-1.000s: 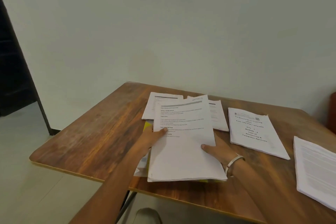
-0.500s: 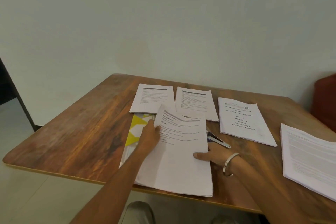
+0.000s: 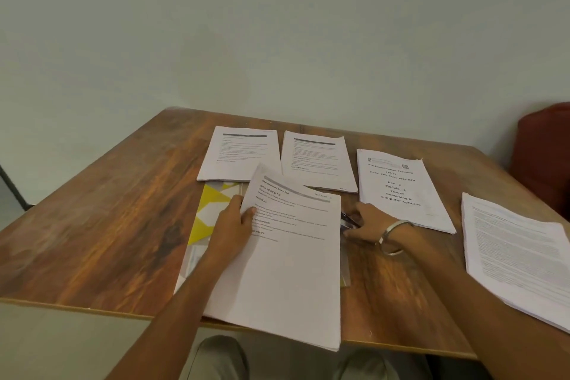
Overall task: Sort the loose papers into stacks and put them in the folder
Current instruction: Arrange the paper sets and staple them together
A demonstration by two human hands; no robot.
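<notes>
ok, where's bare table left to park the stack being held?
Most room is the bare table left of the yellow folder, out to the left and near edges. A smaller patch lies near the front edge, between the held stack and the far-right stack. The back is crowded: three stacks in a row.

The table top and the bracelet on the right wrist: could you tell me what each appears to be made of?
The table top looks like wood or a wood-grain laminate: brown streaked grain, dull sheen, pale edge strip. Which of the two cannot be told. The bracelet on the right hand's wrist looks like plain metal: silvery, smooth, with a bright highlight along its rim.
</notes>
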